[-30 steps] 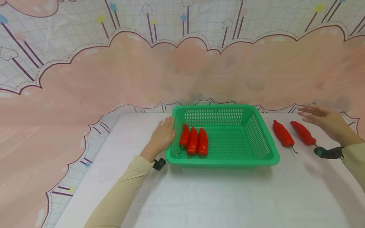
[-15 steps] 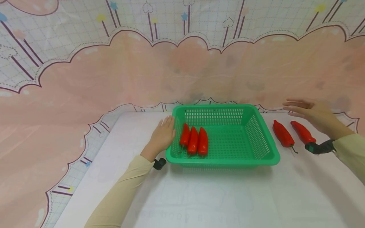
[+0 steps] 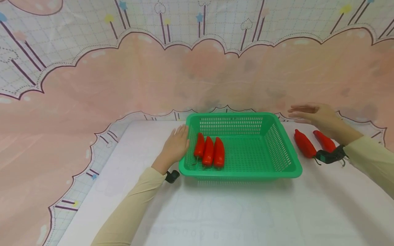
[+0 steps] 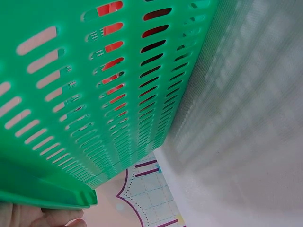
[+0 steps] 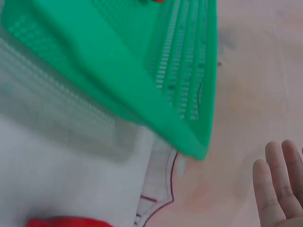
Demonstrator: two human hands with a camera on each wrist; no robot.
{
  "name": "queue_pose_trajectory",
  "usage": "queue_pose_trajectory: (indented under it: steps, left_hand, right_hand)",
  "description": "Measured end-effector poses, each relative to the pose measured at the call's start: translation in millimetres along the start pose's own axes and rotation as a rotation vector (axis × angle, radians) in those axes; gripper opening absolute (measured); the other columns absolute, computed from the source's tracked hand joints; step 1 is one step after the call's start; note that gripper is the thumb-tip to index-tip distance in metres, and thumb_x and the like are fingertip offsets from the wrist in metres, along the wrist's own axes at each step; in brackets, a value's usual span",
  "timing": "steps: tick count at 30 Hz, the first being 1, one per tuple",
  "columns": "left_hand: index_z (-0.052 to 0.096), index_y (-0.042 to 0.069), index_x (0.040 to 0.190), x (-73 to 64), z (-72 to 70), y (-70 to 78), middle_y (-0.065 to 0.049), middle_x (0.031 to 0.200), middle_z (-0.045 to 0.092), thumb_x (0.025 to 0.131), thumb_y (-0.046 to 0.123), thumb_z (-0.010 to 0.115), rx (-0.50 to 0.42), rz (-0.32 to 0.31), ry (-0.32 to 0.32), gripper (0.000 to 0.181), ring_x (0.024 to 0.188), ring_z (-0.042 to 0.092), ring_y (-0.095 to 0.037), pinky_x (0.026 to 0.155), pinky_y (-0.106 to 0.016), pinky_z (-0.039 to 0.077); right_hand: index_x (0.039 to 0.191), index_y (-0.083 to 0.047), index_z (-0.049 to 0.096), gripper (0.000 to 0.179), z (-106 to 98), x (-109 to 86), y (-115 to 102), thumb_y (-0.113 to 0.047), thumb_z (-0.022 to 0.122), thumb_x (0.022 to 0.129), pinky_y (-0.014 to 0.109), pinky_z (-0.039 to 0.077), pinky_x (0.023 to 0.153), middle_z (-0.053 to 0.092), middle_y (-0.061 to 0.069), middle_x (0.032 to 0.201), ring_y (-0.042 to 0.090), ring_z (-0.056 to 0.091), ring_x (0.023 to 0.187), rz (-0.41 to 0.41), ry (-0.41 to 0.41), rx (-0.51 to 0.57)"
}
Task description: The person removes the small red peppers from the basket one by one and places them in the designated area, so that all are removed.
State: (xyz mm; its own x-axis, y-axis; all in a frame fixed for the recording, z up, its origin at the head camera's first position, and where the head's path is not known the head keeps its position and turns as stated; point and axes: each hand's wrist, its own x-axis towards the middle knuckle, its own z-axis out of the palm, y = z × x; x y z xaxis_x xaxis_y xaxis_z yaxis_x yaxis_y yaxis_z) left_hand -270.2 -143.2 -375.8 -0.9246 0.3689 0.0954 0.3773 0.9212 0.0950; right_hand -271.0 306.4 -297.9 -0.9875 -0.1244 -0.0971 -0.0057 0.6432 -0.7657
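Note:
A green plastic basket [image 3: 240,174] stands on the white table, with three red chili peppers [image 3: 219,152] side by side at its left end. Fingers straight, my left hand [image 3: 176,145] rests against the basket's left rim; the left wrist view catches its fingertips [image 4: 47,217] at the rim. My right hand [image 3: 321,119] hovers to the right of the basket with extended fingers and nothing in it. Two more peppers lie on the table there: one [image 3: 304,144] close to the basket, the other [image 3: 324,141] partly hidden by the right wrist and its camera.
The white tabletop [image 3: 234,212] stretches in front of the basket. A patterned pink cloth [image 3: 154,75] hangs behind and drapes at the left. Black wrist cameras [image 3: 330,155] jut out beneath both wrists.
My right hand has moved left toward the basket, passing above the loose peppers. My left hand, the basket and the peppers stay in place.

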Motion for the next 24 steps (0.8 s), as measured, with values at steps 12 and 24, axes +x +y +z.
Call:
queue_pose_trajectory:
  steps: [12, 24]
  left_hand:
    - [0.024, -0.008, 0.145, -0.3, -1.3, -0.4, -0.023, 0.152, 0.025, 0.099, 0.021, 0.036, 0.001, -0.004, 0.001, 0.056, 0.142, 0.025, -0.035, 0.119, -0.046, 0.017]
    - [0.023, -0.008, 0.145, 0.4, -2.3, 0.5, -0.022, 0.153, 0.023, 0.100, 0.021, 0.035, -0.003, -0.010, -0.014, 0.056, 0.143, 0.023, -0.034, 0.120, -0.045, 0.016]
  right_hand:
    - [0.139, -0.008, 0.044, 0.064, 30, 11.2, -29, -0.041, 0.063, 0.087, 0.015, 0.052, 0.085, 0.063, -0.020, 0.113, -0.006, 0.061, 0.097, -0.044, -0.054, 0.119]
    - [0.124, -0.009, 0.058, 0.041, 65, 30.5, -38, -0.023, 0.067, 0.087, 0.025, 0.054, 0.088, 0.066, -0.016, 0.107, -0.005, 0.061, 0.097, -0.155, -0.129, 0.242]
